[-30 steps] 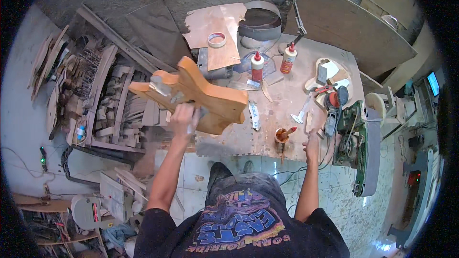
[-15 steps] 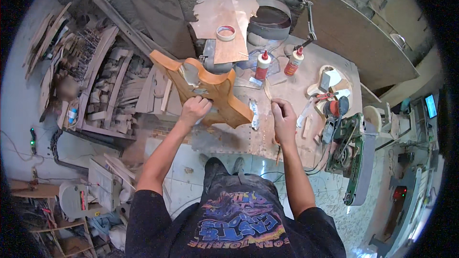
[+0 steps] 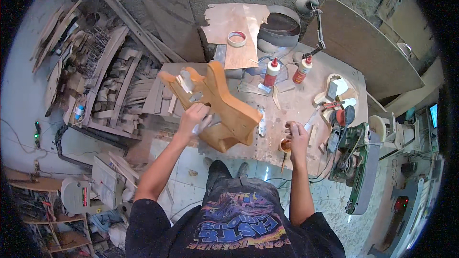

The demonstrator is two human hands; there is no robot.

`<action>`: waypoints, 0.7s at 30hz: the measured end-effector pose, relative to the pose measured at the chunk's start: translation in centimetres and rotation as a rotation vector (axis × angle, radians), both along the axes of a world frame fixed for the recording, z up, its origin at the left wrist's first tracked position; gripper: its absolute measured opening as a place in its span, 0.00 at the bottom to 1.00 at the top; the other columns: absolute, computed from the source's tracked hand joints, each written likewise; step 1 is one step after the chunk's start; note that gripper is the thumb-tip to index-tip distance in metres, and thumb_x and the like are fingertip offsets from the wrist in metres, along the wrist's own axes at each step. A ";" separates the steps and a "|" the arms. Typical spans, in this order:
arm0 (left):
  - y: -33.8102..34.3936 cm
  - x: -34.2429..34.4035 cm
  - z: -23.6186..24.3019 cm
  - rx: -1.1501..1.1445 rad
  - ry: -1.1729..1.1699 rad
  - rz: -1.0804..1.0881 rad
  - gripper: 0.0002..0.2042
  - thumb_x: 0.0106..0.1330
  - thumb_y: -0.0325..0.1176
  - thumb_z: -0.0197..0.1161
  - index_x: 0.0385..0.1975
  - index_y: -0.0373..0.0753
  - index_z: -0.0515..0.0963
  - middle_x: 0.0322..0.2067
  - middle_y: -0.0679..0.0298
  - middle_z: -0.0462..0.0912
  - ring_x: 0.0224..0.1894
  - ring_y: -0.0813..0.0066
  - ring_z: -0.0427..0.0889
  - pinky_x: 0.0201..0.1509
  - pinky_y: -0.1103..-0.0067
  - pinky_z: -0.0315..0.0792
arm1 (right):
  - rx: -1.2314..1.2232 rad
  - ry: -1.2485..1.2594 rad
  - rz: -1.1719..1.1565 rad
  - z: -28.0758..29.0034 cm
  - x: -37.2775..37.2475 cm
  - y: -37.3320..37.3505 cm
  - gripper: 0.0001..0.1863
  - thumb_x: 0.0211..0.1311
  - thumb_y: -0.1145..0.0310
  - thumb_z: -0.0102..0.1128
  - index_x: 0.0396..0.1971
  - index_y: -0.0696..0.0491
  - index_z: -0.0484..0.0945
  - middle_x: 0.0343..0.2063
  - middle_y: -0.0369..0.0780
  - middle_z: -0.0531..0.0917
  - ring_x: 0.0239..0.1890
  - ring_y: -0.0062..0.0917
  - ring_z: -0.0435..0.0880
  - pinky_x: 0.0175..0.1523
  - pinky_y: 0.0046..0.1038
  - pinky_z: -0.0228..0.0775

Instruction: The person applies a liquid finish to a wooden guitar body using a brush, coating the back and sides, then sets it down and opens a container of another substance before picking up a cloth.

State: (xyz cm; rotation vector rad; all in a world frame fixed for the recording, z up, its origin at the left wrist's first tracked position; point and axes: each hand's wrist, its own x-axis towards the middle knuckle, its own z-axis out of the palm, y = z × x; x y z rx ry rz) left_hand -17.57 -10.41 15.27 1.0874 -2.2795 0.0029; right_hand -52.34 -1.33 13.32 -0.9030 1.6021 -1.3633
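Observation:
An orange-brown electric guitar body (image 3: 228, 114) with cut-out cavities is held tilted above the near left part of the workbench. My left hand (image 3: 195, 118) is closed on it at a cavity near its middle; a pale scrap shows by the fingers. To the right, my right hand (image 3: 297, 136) hovers with curled fingers; whatever they hold, if anything, is hidden. Just beside that hand stands a small cup (image 3: 284, 145) of amber liquid with a brush (image 3: 283, 163) sticking out toward me. A thin pale wood sliver (image 3: 276, 98) lies farther off on the bench.
Two red-capped glue bottles (image 3: 271, 72) stand on the workbench (image 3: 330, 57). Behind them are a tape roll (image 3: 236, 38) on thin board and a desk lamp (image 3: 315, 24). A sander (image 3: 342, 112) and belt machine (image 3: 358, 167) occupy the right; racks of wood offcuts (image 3: 110, 81) the left.
The guitar body has turned and tilted in my left hand, bringing its edge nearer me. My right hand has drawn back from the wood sliver, and the cup beside it now shows.

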 end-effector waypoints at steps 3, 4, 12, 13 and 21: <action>1.4 -0.9 1.2 0.178 0.290 0.151 0.07 0.49 0.26 0.65 0.28 0.34 0.75 0.26 0.60 0.77 0.26 0.65 0.78 0.29 0.73 0.72 | 0.003 -0.076 -0.053 -0.9 -1.2 0.7 0.14 0.67 0.64 0.51 0.38 0.58 0.79 0.34 0.37 0.81 0.32 0.18 0.76 0.35 0.20 0.68; 1.7 -1.8 1.6 0.244 0.427 0.198 0.07 0.51 0.26 0.64 0.27 0.33 0.75 0.26 0.60 0.78 0.25 0.68 0.78 0.28 0.74 0.72 | 0.000 -0.117 -0.065 -0.8 -1.7 1.1 0.14 0.67 0.63 0.50 0.40 0.58 0.79 0.34 0.37 0.81 0.31 0.17 0.76 0.35 0.19 0.68; 1.5 -7.7 -2.5 0.567 1.267 0.391 0.03 0.56 0.23 0.62 0.25 0.32 0.74 0.24 0.64 0.79 0.26 0.83 0.75 0.32 0.81 0.73 | 0.025 -0.223 -0.154 -0.5 -2.3 1.8 0.15 0.68 0.63 0.48 0.44 0.59 0.76 0.34 0.36 0.79 0.32 0.15 0.74 0.32 0.15 0.65; 1.5 -9.6 -2.2 0.582 1.418 0.401 0.03 0.57 0.23 0.61 0.26 0.32 0.74 0.24 0.65 0.78 0.26 0.83 0.76 0.32 0.81 0.74 | 0.002 -0.179 -0.143 -0.5 -2.6 2.0 0.15 0.68 0.63 0.48 0.44 0.59 0.76 0.34 0.36 0.78 0.32 0.15 0.74 0.32 0.15 0.65; -1.1 -12.5 -6.1 0.639 2.028 0.387 0.05 0.62 0.23 0.60 0.34 0.38 0.71 0.34 0.66 0.76 0.36 0.77 0.78 0.42 0.77 0.77 | 0.026 -0.140 -0.207 1.6 -3.8 3.2 0.17 0.69 0.59 0.50 0.45 0.57 0.75 0.34 0.34 0.78 0.31 0.14 0.73 0.33 0.15 0.64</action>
